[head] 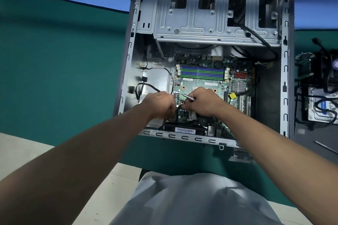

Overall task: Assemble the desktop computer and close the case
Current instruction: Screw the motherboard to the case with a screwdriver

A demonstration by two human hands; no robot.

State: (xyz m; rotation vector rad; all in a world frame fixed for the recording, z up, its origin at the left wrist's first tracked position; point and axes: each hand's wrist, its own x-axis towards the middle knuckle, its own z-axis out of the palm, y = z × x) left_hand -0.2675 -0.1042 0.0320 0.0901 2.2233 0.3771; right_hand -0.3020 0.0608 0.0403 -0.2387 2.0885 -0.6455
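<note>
Computer case [285, 71] of grey stamped steel, lying open on the green table [64, 60]. Inside the case, a green motherboard [201, 86], near edge hidden under both hands. Right grip [203, 101] over the board, pinching a slim metal screwdriver [189, 97], handle hidden. Left grip [161, 105] beside it, curled round a black cable [151, 87], cable end lost in the fist. Right of the case, dark tangled parts, cut off, hard to make out.

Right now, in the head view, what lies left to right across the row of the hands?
Teal table mat, grey metal case's left wall, left hand, right hand gripping a silver tool, yellow cable plug, case's right wall, silver drive box.
</note>
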